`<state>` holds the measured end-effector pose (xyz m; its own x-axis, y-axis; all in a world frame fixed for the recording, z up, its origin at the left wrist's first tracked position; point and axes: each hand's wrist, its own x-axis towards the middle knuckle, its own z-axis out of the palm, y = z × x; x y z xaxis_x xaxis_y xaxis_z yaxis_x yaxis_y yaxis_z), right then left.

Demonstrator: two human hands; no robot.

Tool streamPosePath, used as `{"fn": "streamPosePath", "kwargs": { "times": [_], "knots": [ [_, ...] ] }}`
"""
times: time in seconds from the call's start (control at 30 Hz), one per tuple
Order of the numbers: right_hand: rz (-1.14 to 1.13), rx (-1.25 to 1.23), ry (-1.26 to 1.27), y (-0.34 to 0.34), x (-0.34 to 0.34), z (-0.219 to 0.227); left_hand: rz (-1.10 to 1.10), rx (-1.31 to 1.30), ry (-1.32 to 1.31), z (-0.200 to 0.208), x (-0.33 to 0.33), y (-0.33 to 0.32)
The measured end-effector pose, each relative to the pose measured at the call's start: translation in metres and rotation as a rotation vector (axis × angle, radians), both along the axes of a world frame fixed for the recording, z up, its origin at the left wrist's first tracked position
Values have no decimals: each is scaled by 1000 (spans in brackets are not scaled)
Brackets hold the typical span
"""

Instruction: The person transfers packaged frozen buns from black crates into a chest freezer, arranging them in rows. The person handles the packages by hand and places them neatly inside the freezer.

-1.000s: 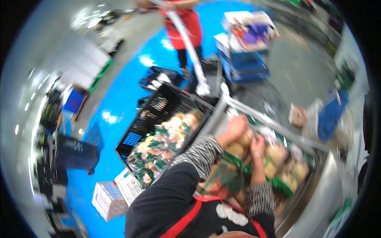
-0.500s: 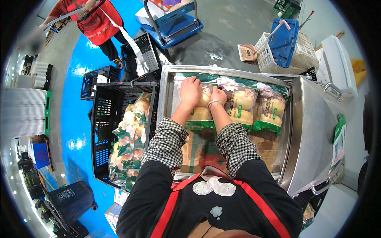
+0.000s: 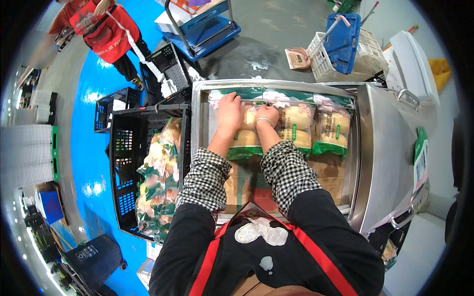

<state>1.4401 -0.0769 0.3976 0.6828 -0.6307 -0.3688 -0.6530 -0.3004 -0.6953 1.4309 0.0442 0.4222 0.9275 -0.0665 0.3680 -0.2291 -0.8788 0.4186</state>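
Head view: both hands, left hand and right hand, lie flat on the bun bags at frame centre, inside the steel case. Press evenly; keep rows aligned.

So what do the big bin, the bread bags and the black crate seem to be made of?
The bin looks like brushed stainless steel: grey, with soft reflections. The bread bags under the left hand and right hand seem thin clear plastic film, glossy and crinkled. The black crate is probably moulded plastic, given its lattice walls.
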Motion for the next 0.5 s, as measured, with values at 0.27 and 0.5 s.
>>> {"fn": "streamPosePath", "kwargs": {
  "times": [0.27, 0.5],
  "knots": [
    [292, 325, -22, -25, -29, -15, -35, 53, 99, 4, 8, -3],
    [185, 440, -576, -150, -127, 27, -108, -19, 63, 37, -19, -54]
  ]
}}
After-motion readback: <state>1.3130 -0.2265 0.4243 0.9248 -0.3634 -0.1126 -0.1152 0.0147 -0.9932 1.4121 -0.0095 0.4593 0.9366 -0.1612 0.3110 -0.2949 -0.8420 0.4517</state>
